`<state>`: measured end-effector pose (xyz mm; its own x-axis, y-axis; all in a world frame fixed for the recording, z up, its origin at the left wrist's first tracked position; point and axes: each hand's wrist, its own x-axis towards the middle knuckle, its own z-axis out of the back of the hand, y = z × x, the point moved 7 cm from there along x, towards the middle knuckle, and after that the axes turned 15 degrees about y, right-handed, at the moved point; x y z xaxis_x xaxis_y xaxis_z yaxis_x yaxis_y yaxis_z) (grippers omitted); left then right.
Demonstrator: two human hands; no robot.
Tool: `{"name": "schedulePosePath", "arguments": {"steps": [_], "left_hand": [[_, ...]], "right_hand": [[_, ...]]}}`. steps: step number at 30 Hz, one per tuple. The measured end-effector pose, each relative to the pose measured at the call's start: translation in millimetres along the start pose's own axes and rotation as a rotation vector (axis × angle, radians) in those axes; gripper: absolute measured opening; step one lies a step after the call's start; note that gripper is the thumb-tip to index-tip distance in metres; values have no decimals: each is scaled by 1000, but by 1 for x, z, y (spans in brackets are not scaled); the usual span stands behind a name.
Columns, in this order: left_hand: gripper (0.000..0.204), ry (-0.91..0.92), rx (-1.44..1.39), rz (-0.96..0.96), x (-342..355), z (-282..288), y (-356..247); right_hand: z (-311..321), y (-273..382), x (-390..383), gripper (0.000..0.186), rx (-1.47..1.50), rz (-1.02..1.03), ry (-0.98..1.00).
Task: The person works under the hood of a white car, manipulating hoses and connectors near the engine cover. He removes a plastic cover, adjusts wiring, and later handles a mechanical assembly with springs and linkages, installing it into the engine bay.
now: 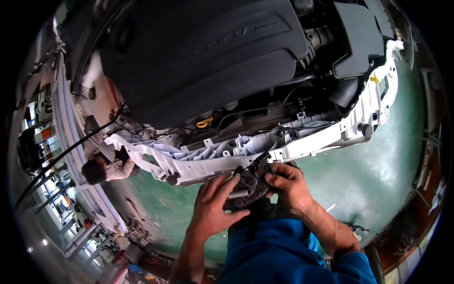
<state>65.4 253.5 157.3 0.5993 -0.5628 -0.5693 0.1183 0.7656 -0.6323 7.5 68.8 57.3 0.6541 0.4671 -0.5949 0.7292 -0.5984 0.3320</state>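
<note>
Between my two hands is a dark metal hood latch with a coil spring across its near left part. My left hand holds the latch from the left, fingers along its far side and thumb near its lower edge. On the right, my right hand pinches the latch's upper right part between thumb and fingers. Just beyond the latch runs the white front crossmember of a car; the latch's upper end overlaps its edge in view, and I cannot tell whether they touch.
A black engine cover fills the far side, with a yellow dipstick handle below it. A black air box stands at far right. Another person crouches at the left. Green floor lies beyond the crossmember's right end.
</note>
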Motion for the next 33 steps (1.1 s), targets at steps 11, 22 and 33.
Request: {"name": "schedulePosePath", "arguments": {"steps": [11, 22, 33], "left_hand": [[85, 42, -23, -211, 40, 38, 28], [79, 126, -292, -32, 60, 49, 81], [82, 204, -354, 93, 85, 38, 89]], "right_hand": [[-21, 47, 18, 37, -157, -88, -41], [4, 170, 20, 44, -1562, 415, -241], [9, 160, 51, 34, -1665, 275, 225]]}}
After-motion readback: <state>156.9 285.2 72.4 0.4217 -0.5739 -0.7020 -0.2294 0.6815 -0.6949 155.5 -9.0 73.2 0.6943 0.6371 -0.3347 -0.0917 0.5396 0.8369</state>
